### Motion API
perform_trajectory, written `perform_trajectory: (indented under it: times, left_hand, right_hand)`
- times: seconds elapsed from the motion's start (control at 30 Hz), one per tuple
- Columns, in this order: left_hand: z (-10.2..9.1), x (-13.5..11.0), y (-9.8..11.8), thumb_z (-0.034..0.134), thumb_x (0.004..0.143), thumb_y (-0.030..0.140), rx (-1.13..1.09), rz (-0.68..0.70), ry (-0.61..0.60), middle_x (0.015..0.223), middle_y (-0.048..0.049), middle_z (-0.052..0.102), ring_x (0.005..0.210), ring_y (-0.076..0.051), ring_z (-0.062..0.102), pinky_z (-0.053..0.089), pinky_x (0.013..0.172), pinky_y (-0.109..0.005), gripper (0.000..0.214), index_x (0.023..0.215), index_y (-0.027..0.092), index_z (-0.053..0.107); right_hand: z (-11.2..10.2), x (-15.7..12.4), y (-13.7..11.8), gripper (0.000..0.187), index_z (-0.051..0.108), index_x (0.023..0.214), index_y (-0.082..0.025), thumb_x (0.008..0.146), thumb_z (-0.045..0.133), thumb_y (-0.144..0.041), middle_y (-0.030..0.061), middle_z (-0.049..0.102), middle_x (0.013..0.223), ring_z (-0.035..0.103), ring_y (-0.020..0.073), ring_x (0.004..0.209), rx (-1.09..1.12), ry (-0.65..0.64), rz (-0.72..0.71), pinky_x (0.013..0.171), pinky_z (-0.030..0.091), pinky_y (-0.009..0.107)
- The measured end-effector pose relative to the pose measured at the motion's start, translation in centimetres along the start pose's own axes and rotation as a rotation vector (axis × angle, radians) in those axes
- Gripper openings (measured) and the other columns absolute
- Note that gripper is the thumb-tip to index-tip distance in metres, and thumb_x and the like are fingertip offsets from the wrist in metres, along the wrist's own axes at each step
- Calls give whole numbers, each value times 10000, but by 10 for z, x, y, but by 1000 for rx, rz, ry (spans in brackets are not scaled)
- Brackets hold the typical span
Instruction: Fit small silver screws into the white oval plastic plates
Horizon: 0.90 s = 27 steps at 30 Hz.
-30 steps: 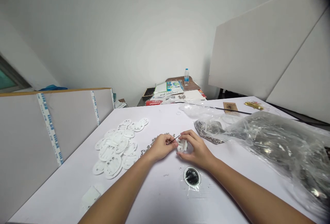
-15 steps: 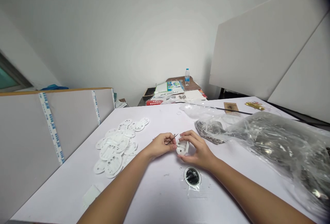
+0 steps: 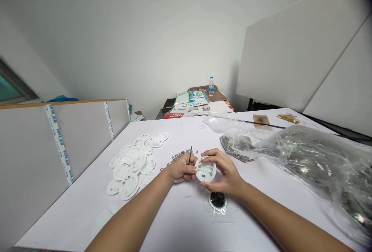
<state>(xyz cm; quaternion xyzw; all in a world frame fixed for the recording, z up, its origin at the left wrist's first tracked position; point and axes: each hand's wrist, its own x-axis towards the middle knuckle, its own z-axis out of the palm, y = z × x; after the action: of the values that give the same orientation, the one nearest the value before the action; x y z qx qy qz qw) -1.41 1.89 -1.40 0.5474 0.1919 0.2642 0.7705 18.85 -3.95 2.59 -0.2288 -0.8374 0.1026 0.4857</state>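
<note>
A round white plastic disc with slots and a small square mark is held above the table in front of me. My right hand grips its rim, fingers over the top edge and thumb below. My left hand is closed, with a thin dark pointed stick-like tool standing up from it; its thumb meets the disc's left edge. Behind the left hand lies a heap of small metal pieces, partly covered by it. Below the right hand, a black round piece with a white rim rests on clear film.
Many similar white discs are piled on the left. Clear plastic bags of metal parts spread over the right side. A brown packet lies farther back. A low partition borders the left edge; a water bottle stands beyond.
The disc has turned so its slotted face shows more broadly toward me. The tool in my left hand has swung from slanting right to nearly upright. More of the metal heap is visible.
</note>
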Motion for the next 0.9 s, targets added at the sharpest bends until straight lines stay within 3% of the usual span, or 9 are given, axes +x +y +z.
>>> perform_trajectory:
  times: [0.23,0.43,0.57,0.7,0.8,0.9]
  left_hand:
    - [3,2,-2,872,530,425,8,34,47,501,45,473,417,-33,409,193,387,-166,500,685,131,498]
    - [4,3,-1,827,618,415,67,51,36,532,58,446,426,-28,382,173,392,-174,442,751,132,514]
    - [5,2,2,806,655,430,173,43,114,558,63,453,439,-28,360,219,409,-181,437,759,151,486]
    - [6,-3,12,702,759,511,370,31,184,687,23,555,479,-34,377,277,461,-193,427,934,150,556]
    - [6,-8,17,551,868,533,606,123,263,814,-19,614,669,-89,523,401,636,-218,439,1124,177,561]
    - [4,-11,19,456,932,459,904,187,309,956,-47,649,870,-141,578,436,815,-269,354,1157,214,579]
  right_hand:
    - [0,-1,-1,524,591,1145,-228,688,815,-353,132,586,1105,611,268,1019,-64,9,-47,835,540,413]
    - [0,-2,3,533,580,1171,-222,699,806,-324,128,576,1113,601,257,1025,-87,-14,-41,844,539,398]
    - [-4,-4,11,554,558,1227,-227,726,780,-309,126,561,1147,585,254,1063,-103,-73,2,882,529,402]
    - [-11,-5,21,608,514,1281,-226,729,762,-280,123,574,1166,577,256,1089,-119,-111,56,915,512,410]
    - [-15,-5,28,621,507,1290,-225,719,751,-244,114,581,1171,579,253,1086,-125,-177,122,924,502,405]
    - [-18,-6,33,624,510,1298,-230,720,745,-246,104,580,1175,585,245,1064,-121,-252,190,920,500,399]
